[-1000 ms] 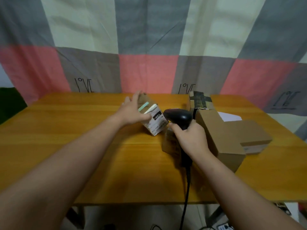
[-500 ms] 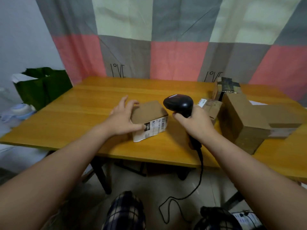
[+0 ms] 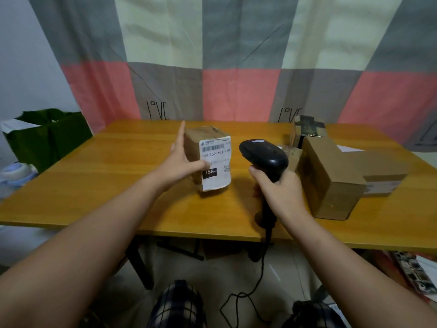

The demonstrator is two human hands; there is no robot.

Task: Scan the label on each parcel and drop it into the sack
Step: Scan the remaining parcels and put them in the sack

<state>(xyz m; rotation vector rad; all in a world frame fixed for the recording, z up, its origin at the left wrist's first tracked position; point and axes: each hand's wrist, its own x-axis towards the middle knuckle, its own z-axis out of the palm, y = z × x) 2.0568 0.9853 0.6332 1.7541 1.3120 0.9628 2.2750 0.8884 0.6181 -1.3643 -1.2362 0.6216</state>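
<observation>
The table (image 3: 106, 185) lies under both your hands, with the green sack (image 3: 47, 136) well to the left of your left hand (image 3: 179, 166) and stacked boxes (image 3: 331, 176) just right of your right hand (image 3: 279, 192). Your left hand clasps the parcel (image 3: 196, 143), thumb across its front and fingers up its left side, so it stands upright beside your palm. Your right hand is wrapped round the scanner (image 3: 264, 155), its head near the parcel's right; the label (image 3: 216, 162) faces you under your left thumb.
</observation>
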